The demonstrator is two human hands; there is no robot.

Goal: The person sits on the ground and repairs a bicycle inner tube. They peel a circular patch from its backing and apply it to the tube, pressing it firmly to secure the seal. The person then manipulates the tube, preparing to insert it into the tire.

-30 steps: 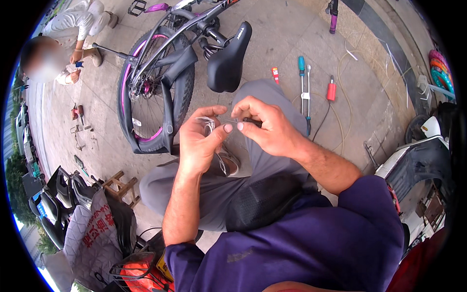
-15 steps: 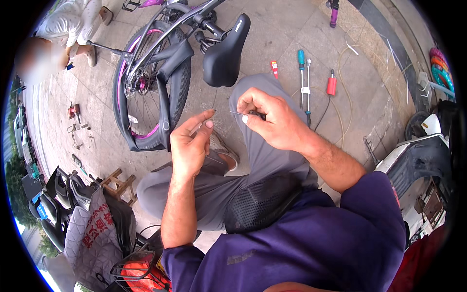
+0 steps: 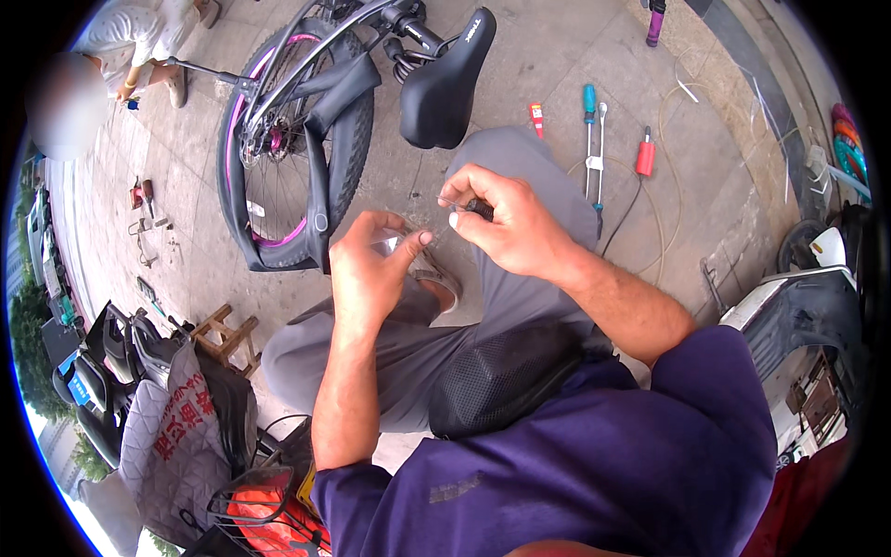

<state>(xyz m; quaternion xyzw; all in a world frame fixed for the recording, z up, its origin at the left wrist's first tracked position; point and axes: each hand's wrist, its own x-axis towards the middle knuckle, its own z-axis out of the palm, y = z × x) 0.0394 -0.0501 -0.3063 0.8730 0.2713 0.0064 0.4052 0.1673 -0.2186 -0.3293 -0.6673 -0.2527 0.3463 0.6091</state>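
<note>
Pavement; wire basket, orange item inside; right grip holding dark-handled tool; left grip unclear.

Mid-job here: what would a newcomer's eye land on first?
Probably the bicycle wheel at upper left, with its bright pink rim and a black rubber tube draped over it. Then, at the centre, the right hand holding a small dark ribbed item, with the left hand apart from it. The red-handled tool also stands out, right of centre on the pavement.

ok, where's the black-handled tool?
Head view, near centre: the tool is in the right hand, right of the left hand, below the bike seat.
</note>
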